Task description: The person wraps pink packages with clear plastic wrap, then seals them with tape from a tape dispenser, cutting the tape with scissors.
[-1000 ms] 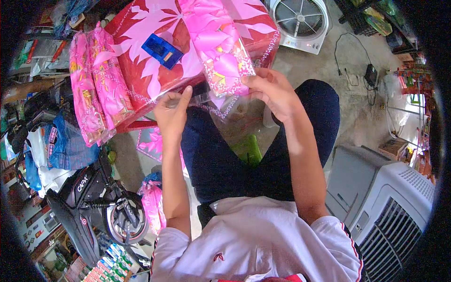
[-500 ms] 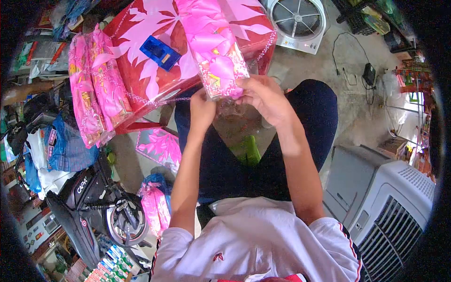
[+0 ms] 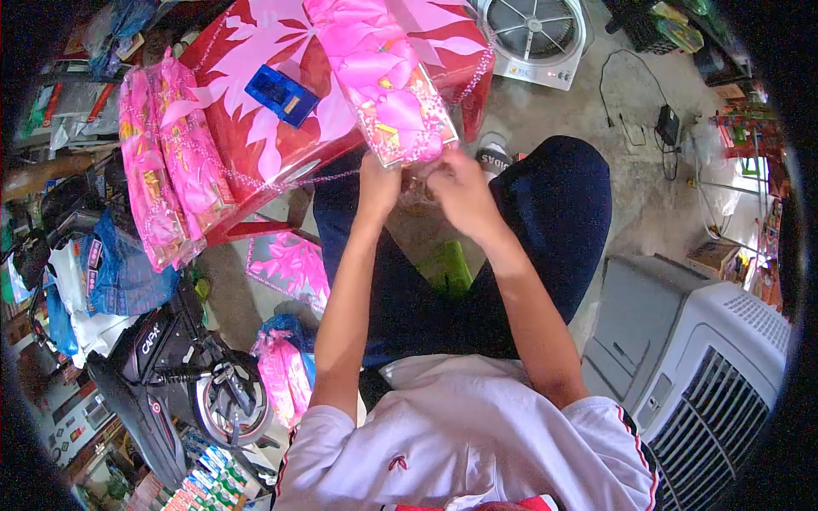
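A long package of pink ribbon in clear wrap (image 3: 396, 94) lies over the red table's near edge, its lower end pointing at me. My left hand (image 3: 377, 186) is closed on the lower left corner of that end, with its fingertips partly hidden underneath. At the lower right corner is my right hand (image 3: 463, 192), its fingers bent and smeared by motion, so their hold cannot be made out. Some clear wrap shows between the hands. A flat blue plastic box (image 3: 282, 95) lies on the table left of the package.
Two similar pink packages (image 3: 175, 162) lie at the left side of the red table (image 3: 336, 128). A fan (image 3: 533, 38) stands beyond it to the right. An air cooler (image 3: 707, 366) is at my right, a small motorbike (image 3: 162, 366) at my left. A cable with adapter (image 3: 667, 126) lies on the floor.
My right hand has moved from the package's corner to just below it, its fingers now blurred. The package's lower end has shifted slightly; my left hand stays at its corner.
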Available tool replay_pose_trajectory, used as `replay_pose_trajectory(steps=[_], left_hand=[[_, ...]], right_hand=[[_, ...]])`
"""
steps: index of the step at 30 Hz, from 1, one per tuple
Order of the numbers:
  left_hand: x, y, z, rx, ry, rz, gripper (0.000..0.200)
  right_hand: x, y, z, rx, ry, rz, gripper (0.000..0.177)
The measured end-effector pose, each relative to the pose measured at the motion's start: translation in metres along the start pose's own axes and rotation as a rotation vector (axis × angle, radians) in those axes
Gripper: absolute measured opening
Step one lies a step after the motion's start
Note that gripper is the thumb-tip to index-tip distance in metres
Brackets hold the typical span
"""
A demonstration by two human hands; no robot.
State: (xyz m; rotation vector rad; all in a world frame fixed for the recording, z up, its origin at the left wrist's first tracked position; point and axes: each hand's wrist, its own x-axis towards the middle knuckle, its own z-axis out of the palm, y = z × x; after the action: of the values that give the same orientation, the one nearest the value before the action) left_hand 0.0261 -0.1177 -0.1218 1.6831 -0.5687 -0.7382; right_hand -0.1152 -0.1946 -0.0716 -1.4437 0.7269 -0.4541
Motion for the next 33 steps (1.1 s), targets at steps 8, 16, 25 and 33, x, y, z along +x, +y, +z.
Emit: replay_pose_trajectory(steps=[8, 16, 25, 33], left_hand=[[0.005, -0.001, 0.009, -0.084, 0.036, 0.061, 0.045], [-0.026, 0.090, -0.055, 0.958, 0.039, 0.072, 0.045], [0.000, 0.187, 0.013, 0.904, -0.459, 1.071, 0.040], [0.020, 0.175, 0.005, 1.040, -0.591, 1.021, 0.023]], right_hand=[[0.009, -0.001, 0.011, -0.337, 0.148, -0.254, 0.032], [0.015, 0.007, 0.012, -0.228, 0.166, -0.126, 0.024], [0.025, 0.012, 0.025, 0.001, 0.320, -0.326, 0.022], [0.024, 0.004, 0.014, -0.115, 0.248, -0.200, 0.018]])
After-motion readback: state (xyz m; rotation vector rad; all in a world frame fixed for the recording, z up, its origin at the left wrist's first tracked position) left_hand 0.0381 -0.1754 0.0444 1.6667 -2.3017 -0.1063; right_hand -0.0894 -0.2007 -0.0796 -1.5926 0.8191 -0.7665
